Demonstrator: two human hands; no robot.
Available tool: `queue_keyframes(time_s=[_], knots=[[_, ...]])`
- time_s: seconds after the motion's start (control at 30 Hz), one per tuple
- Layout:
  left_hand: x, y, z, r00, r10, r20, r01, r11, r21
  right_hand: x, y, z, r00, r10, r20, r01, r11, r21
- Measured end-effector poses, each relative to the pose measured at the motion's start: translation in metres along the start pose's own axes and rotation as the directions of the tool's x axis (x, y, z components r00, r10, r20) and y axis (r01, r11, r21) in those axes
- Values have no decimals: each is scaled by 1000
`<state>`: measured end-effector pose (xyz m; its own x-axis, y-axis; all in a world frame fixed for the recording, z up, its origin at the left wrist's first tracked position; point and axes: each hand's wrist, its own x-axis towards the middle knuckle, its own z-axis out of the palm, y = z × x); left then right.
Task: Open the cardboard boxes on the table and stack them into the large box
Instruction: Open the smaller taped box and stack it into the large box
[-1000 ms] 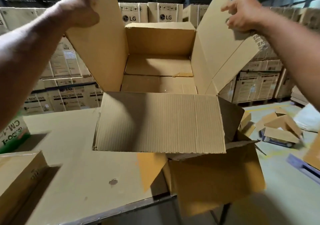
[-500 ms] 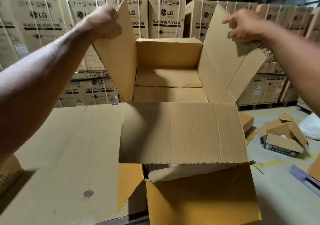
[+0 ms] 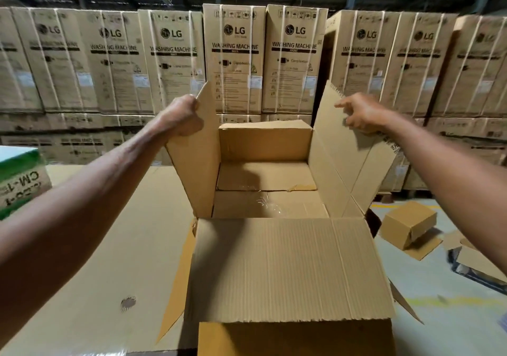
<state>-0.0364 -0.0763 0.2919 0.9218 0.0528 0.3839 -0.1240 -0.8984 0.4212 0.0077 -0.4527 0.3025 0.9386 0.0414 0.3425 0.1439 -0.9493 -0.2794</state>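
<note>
Since a second ago the box point(image 3: 274, 191) sits higher and farther out, held up beside the table point(image 3: 90, 259). Left hand point(image 3: 179, 117) clenches the left flap point(image 3: 197, 158), right hand point(image 3: 359, 114) pinches the right flap point(image 3: 337, 158); keep both flaps spread evenly so it drops in square

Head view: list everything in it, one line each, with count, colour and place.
open cardboard box: one, brown, centre, flaps up, nothing visible inside.
large box: one, brown, bottom centre, under the open one.
table: one, tan, left.
green-and-white carton: one, left edge.
washing machine cartons: many, tan, stacked along the back.
small box: one, brown, on the floor, right.
left hand: grips the left flap.
right hand: fingers on the right flap.
</note>
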Motion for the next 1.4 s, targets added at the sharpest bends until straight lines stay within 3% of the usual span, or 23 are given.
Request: queue_keyframes(time_s=[0.37,0.7,1.03,1.23,1.4], knots=[[-15,-34,63,987,-136,81,141,988,-56,-6,38,73,995,32,99,-37,998,50],[3,-37,96,986,-107,128,117,990,-73,3,56,104,995,53,85,-61,993,98],[2,-52,173,976,-102,193,121,988,-91,-1,84,156,987,111,119,-126,984,127],[-3,-70,215,972,-60,226,69,997,-33,-4,91,190,980,125,156,-146,981,130],[-6,-87,240,966,-108,237,114,993,-10,-3,97,218,968,148,201,-173,978,113]])
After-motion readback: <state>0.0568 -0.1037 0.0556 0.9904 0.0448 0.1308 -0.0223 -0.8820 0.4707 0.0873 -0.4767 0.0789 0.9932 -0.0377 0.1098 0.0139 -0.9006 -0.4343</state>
